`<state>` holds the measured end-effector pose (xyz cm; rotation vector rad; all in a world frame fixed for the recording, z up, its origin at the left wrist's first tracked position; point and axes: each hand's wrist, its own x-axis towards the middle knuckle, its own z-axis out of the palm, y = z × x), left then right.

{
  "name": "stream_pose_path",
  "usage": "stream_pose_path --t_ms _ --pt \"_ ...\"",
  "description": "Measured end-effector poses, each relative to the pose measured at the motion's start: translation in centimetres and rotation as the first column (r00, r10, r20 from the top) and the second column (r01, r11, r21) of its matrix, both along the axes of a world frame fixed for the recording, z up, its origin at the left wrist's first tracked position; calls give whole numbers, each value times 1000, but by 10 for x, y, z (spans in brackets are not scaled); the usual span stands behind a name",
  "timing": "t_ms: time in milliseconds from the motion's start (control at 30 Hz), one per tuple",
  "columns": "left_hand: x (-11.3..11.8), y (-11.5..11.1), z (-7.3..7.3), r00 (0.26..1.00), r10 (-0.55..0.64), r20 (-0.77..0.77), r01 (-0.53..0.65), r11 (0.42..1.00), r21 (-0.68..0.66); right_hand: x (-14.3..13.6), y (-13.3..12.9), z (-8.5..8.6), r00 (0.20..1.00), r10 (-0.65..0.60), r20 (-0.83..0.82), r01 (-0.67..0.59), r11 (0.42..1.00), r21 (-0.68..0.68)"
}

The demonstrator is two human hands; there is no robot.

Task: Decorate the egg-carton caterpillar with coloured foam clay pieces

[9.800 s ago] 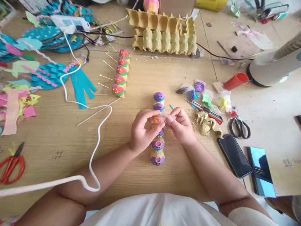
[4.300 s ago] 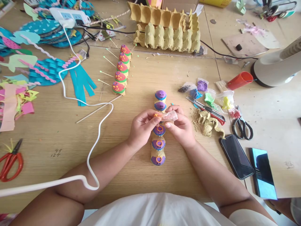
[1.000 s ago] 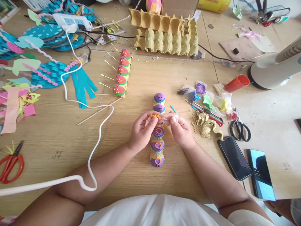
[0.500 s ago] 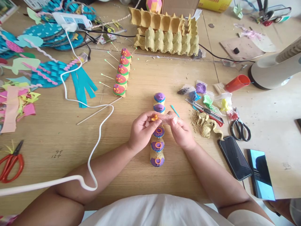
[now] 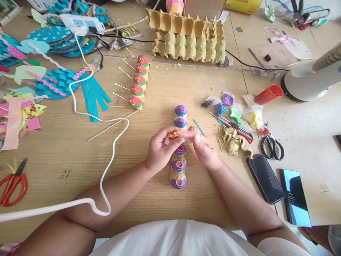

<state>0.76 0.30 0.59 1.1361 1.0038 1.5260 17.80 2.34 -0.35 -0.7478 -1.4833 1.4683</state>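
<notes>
Between my two hands stretches a small clear plastic bag (image 5: pixel 188 134) with orange clay (image 5: pixel 174 134) at its left end. My left hand (image 5: pixel 163 147) pinches the end with the clay. The fingers of my right hand (image 5: pixel 205 147) are closed on the bag's other end. Beneath them lies a row of egg-carton cups (image 5: pixel 178 165) covered in purple and blue clay; the nearer cups carry orange rings and the far two show small dark marks. My hands hide part of the row's middle. A thin blue clay tool (image 5: pixel 198 126) rests just beyond my right hand.
A red and green cup row (image 5: pixel 137 89) with pins stands at the back left, near a white cable (image 5: pixel 113 153). On the right are bagged clays (image 5: pixel 236 115), a utility knife (image 5: pixel 234 126), black scissors (image 5: pixel 272 145) and two phones (image 5: pixel 266 179). Egg cartons (image 5: pixel 194 46) lie behind.
The fingers of my left hand have shifted slightly around the bag, and the orange clay has moved a little to the left. Everything else stays where it was.
</notes>
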Motion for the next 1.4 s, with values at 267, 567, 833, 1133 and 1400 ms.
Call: stream_pose_path --t_ms 267,567,833,1133,1400 --pt "1 -2 1 999 -53 -1 53 997 -61 1 2 1 1000 -6 -1 6 999 34" --pt "-1 1 -4 992 -104 68 107 993 -50 -3 1 1 993 -61 -101 49 993 -112" --pt "-1 1 -4 992 -86 88 91 995 -52 -1 3 4 992 -100 -70 92 989 -118" --pt "-2 0 -8 997 -42 62 44 999 -28 0 5 6 967 -197 -159 182 978 -106" --pt "-1 -3 2 996 -84 -35 86 996 37 -4 7 12 951 -257 -175 228 959 -166"
